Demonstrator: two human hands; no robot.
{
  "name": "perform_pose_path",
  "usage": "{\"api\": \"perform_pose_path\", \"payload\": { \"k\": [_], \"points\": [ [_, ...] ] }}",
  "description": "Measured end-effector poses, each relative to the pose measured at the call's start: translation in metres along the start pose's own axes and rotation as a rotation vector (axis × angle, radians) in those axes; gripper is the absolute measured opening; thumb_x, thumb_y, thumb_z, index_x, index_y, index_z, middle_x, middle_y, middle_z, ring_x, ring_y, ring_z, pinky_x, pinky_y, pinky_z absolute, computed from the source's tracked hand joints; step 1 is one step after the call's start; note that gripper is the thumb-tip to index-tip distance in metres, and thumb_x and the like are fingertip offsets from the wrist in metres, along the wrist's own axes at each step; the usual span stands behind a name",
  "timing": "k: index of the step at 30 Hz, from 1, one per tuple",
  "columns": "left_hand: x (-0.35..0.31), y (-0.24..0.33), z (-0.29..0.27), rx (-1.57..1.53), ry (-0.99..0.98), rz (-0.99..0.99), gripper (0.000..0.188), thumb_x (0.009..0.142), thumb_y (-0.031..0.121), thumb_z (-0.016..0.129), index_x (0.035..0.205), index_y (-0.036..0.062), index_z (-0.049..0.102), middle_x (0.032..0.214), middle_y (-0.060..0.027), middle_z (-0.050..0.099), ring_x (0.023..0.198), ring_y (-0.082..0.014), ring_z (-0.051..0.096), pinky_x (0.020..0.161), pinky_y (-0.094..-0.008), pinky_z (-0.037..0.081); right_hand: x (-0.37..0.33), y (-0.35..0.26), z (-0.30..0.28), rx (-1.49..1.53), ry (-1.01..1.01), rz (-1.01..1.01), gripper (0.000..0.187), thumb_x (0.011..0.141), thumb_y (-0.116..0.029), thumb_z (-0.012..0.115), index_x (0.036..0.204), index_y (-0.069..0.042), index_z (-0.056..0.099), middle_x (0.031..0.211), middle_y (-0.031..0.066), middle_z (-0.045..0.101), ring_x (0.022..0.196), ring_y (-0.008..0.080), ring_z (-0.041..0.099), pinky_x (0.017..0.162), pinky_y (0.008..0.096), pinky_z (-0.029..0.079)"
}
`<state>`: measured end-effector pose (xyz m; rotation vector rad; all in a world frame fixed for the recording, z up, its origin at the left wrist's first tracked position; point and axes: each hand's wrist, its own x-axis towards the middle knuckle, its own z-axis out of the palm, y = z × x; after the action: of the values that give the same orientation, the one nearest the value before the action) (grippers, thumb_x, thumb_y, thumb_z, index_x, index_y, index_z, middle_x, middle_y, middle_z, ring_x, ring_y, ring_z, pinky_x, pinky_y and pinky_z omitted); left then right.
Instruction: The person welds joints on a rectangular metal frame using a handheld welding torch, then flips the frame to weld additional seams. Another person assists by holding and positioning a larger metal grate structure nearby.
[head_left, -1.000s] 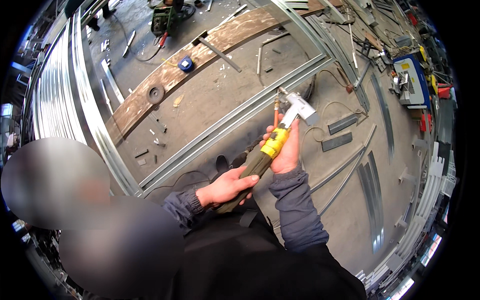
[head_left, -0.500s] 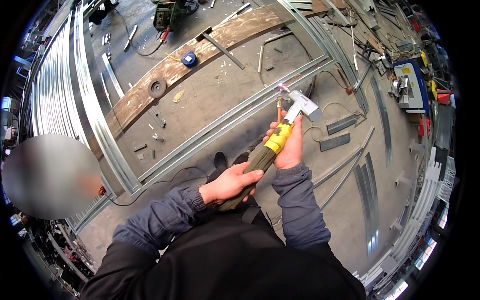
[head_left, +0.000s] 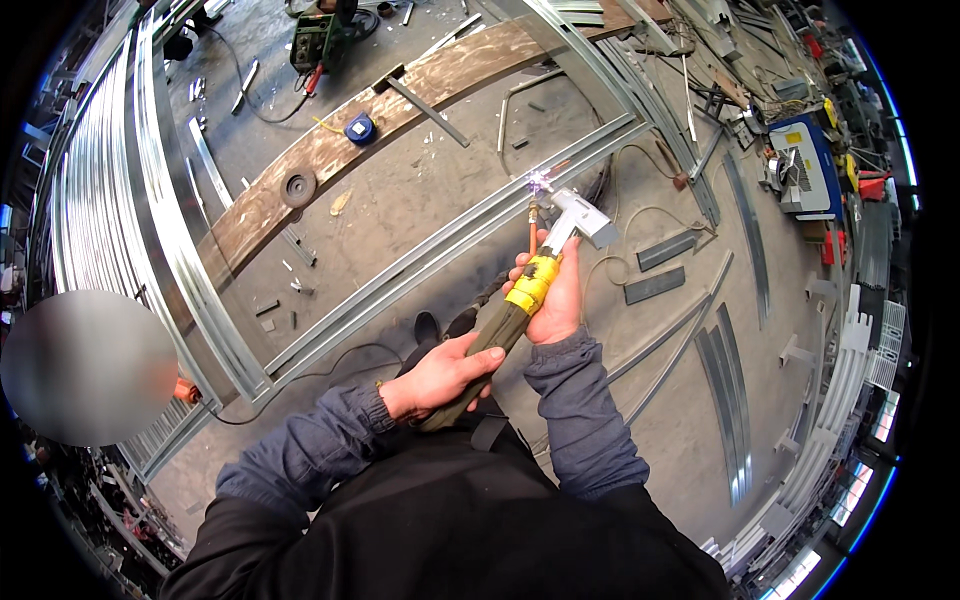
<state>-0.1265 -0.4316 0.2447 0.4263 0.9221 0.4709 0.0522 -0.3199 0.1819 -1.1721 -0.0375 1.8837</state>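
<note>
Both of my hands hold one torch (head_left: 532, 285), its long dark green handle slanting up to the right. My left hand (head_left: 435, 378) wraps the handle's rear near my waist. My right hand (head_left: 553, 300) grips the front, around the yellow-taped part below a silver-grey head. An orange hose runs beside the torch's tip. A bright violet-white glow (head_left: 540, 181) with a thin orange streak shows where the tip meets a galvanized metal rail (head_left: 430, 263). Glare hides the exact contact point. This rail crosses the floor diagonally and meets another long rail (head_left: 195, 265) at its left end.
A curved-looking wooden plank (head_left: 390, 95) carries a blue tape measure (head_left: 360, 128) and a round disc (head_left: 298, 187). Beyond it stands a green machine (head_left: 314, 42). Loose metal strips (head_left: 722, 400) lie right; a blue-and-white box (head_left: 806, 168) stands farther. A blurred round patch covers the left.
The glow at the torch tip has grown brighter, and an orange streak shows beside it. The whole view has shifted slightly; both hands keep their hold on the torch.
</note>
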Motion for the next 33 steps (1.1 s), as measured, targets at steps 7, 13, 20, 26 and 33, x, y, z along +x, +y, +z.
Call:
{"api": "perform_pose_path", "payload": {
  "k": [7, 13, 20, 26, 33],
  "points": [
    [-0.004, -0.002, -0.001, -0.024, -0.007, 0.007, 0.042, 0.113, 0.043, 0.057, 0.129, 0.0044, 0.053, 0.085, -0.0063, 0.063, 0.063, -0.0123, 0.060, 0.059, -0.0279, 0.053, -0.001, 0.002, 0.001, 0.006, -0.004, 0.006, 0.061, 0.107, -0.072, 0.045, 0.141, -0.023, 0.058, 0.091, 0.0025, 0.065, 0.074, 0.0205, 0.066, 0.066, 0.0430, 0.059],
    [-0.009, 0.003, 0.000, -0.031, -0.006, -0.001, 0.040, 0.113, 0.042, 0.057, 0.128, 0.0052, 0.053, 0.085, -0.0067, 0.063, 0.061, -0.0127, 0.060, 0.059, -0.0279, 0.052, -0.001, 0.003, 0.003, 0.018, -0.017, 0.017, 0.061, 0.107, -0.072, 0.044, 0.139, -0.022, 0.060, 0.091, 0.0022, 0.065, 0.074, 0.0204, 0.066, 0.067, 0.0432, 0.059],
    [-0.008, -0.002, -0.005, -0.034, -0.005, 0.001, 0.039, 0.112, 0.042, 0.059, 0.127, 0.0069, 0.054, 0.086, -0.0073, 0.064, 0.062, -0.0132, 0.062, 0.057, -0.0288, 0.053, -0.004, 0.003, 0.007, 0.023, -0.031, 0.008, 0.055, 0.108, -0.070, 0.045, 0.130, -0.021, 0.057, 0.089, 0.0044, 0.065, 0.073, 0.0201, 0.066, 0.067, 0.0415, 0.059],
    [-0.015, 0.004, -0.005, -0.026, 0.011, 0.005, 0.042, 0.111, 0.042, 0.060, 0.132, 0.0067, 0.053, 0.088, -0.0069, 0.064, 0.064, -0.0133, 0.062, 0.058, -0.0297, 0.055, 0.000, 0.008, 0.006, 0.039, -0.027, 0.004, 0.058, 0.107, -0.072, 0.045, 0.135, -0.023, 0.061, 0.088, 0.0019, 0.064, 0.075, 0.0211, 0.065, 0.068, 0.0437, 0.058],
    [-0.032, 0.014, -0.018, 0.147, -0.025, 0.082, 0.051, 0.107, 0.031, 0.070, 0.145, 0.0048, 0.048, 0.093, -0.0030, 0.062, 0.069, -0.0113, 0.063, 0.060, -0.0282, 0.055, -0.010, 0.019, 0.014, 0.044, -0.035, -0.026, 0.057, 0.108, -0.070, 0.046, 0.139, -0.024, 0.058, 0.089, 0.0025, 0.064, 0.079, 0.0226, 0.065, 0.073, 0.0453, 0.058]
  ]
}}
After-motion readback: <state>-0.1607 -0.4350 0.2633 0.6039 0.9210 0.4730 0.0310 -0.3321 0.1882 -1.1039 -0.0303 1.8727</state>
